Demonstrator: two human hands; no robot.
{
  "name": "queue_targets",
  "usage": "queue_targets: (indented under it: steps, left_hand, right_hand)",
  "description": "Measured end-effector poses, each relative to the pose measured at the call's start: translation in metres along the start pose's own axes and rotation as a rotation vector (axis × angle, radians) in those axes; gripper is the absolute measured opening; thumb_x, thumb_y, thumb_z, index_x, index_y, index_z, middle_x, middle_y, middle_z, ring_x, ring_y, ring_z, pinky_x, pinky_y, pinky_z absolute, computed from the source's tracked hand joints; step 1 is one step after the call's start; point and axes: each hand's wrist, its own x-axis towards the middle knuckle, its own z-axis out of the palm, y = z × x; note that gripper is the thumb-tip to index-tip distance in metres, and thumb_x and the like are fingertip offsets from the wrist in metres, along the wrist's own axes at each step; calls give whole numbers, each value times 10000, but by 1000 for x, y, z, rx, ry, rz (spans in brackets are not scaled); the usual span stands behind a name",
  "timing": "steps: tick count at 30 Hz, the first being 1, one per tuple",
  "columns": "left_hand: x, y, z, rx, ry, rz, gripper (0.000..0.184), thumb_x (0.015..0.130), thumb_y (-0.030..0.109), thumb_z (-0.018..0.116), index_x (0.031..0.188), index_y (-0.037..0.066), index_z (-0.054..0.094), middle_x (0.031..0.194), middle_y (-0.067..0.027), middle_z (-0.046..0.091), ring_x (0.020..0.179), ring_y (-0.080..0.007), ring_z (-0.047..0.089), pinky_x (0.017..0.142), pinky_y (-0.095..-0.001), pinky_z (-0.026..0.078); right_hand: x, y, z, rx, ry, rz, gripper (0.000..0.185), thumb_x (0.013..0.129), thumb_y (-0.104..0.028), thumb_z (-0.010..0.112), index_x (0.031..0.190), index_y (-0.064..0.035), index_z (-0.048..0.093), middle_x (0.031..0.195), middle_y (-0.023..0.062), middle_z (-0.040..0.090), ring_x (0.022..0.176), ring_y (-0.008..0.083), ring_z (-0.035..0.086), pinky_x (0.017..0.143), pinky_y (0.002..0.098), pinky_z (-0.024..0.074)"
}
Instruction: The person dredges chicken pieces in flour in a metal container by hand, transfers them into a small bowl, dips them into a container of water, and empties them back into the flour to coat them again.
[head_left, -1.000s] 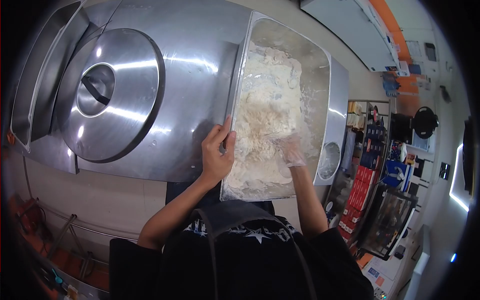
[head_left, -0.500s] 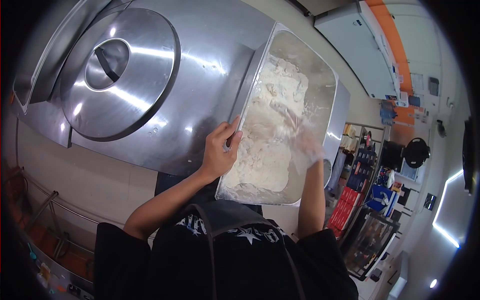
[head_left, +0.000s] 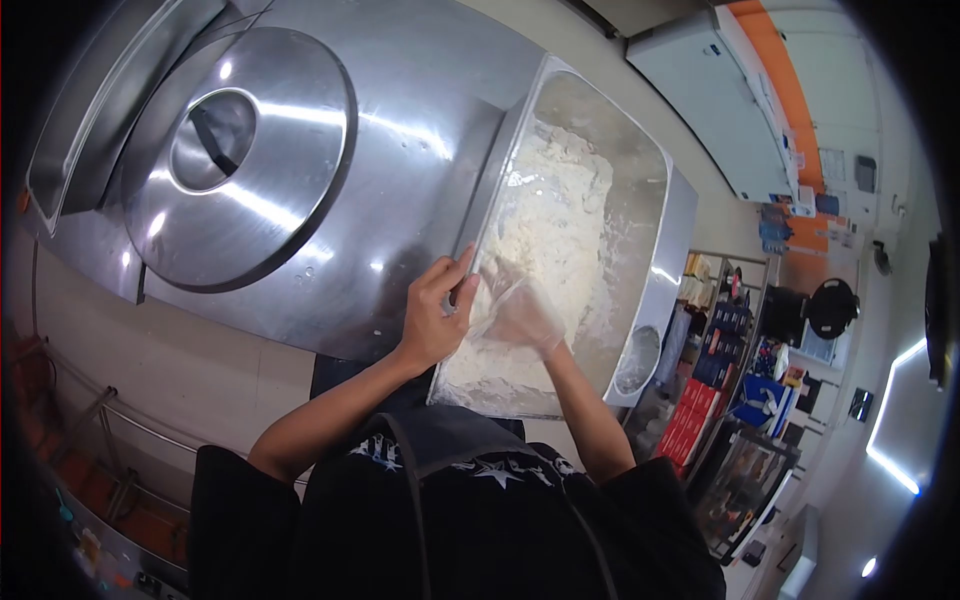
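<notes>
- Right hand [head_left: 525,315]: inside a thin, clear plastic glove, palm side down in pale flour toward the near left part of a metal tray; it is blurred, so how far the fingers are bent, and whether they have hold of any flour, cannot be told.
- Left hand [head_left: 435,318]: bare, just left of the right hand, partly curled with a gap between thumb and forefinger; both touch the tray's left rim, but whether the fingers grip it cannot be told.
- Flour [head_left: 560,215]: a whitish, uneven, lumpy layer running from the far end of the tray to the near end, mostly along the left and middle, with powdery smears on the floor to the right.
- Tray [head_left: 638,190]: long, rectangular and deep, directly in front of the person, its near end close to the body.
- Counter [head_left: 420,185]: shiny stainless steel, spreading left of the tray and reflecting bright streaks of light.
- Round lid [head_left: 300,165]: large and metal, on the left of the counter, with a black handle [head_left: 212,142] across its sunken centre.
- Person: black short-sleeved shirt [head_left: 480,540] with a white star and lettering, under a dark apron [head_left: 455,442].
- Right background: shelves with stacked red boxes [head_left: 690,415], and a bright light strip [head_left: 880,410] farther right.
</notes>
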Motion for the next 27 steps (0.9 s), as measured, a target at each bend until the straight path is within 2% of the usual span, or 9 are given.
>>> queue_targets:
  steps: [2,5,8,11,14,17,21,24,27]
  left_hand:
    - [1,2,0,-2,0,-2,379,931,0,641,1307,-45,621,730,-98,489,596,-154,456,571,-301,404]
    - [1,1,0,45,-4,31,372,935,6,640,1302,-51,621,731,-100,490,597,-159,456,569,-305,403]
    - [1,-3,1,82,2,68,364,941,15,637,1298,-59,621,731,-102,490,599,-160,455,566,-311,402]
    - [1,0,-1,89,-5,68,360,943,23,638,1292,-66,621,731,-104,490,607,-162,457,571,-314,400]
    - [0,-2,1,91,-8,32,363,950,37,637,1298,-64,619,732,-103,488,619,-159,453,579,-313,397]
    - [-1,-6,4,56,3,31,367,957,49,634,1307,-57,617,735,-97,486,628,-153,445,585,-311,393]
    - [-2,-3,2,79,-9,11,366,963,57,629,1313,-48,617,739,-89,487,625,-149,432,581,-306,386]
    - [-2,-3,3,64,-14,-9,364,964,61,631,1311,-46,619,743,-88,491,625,-148,428,579,-304,383]
    - [-2,-4,3,58,-13,-16,364,965,64,631,1311,-47,618,747,-89,495,628,-145,430,579,-303,383]
  right_hand:
    - [-15,-15,10,-45,37,9,900,739,-506,757,1456,-32,489,1445,260,495,1306,412,520,1057,445,456]
    - [-34,-21,21,-119,-145,80,861,678,-491,811,1404,-100,563,1403,216,562,1256,371,583,957,432,523]
    - [-41,-9,-5,35,-55,67,749,711,-417,810,1370,-135,592,1339,212,610,1180,342,640,883,428,552]
    - [-52,2,-32,-31,159,353,693,725,-366,814,1352,-154,605,1238,203,667,1088,341,681,871,421,557]
    - [-67,29,-39,-119,353,322,642,750,-340,806,1321,-120,613,1125,188,705,1006,371,692,841,429,560]
    - [-65,15,-73,30,274,633,637,758,-268,820,1317,-46,612,1179,239,682,1031,391,679,867,422,551]
    - [-74,11,-80,100,334,617,604,801,-199,772,1343,-13,582,1187,239,672,1082,386,659,903,410,534]
    - [-81,27,-67,672,494,444,610,790,-158,751,1356,-27,563,1164,202,676,1078,389,644,937,433,515]
    - [-89,28,-65,210,507,431,602,792,-120,756,1354,-23,566,1196,194,669,1113,365,641,969,409,502]
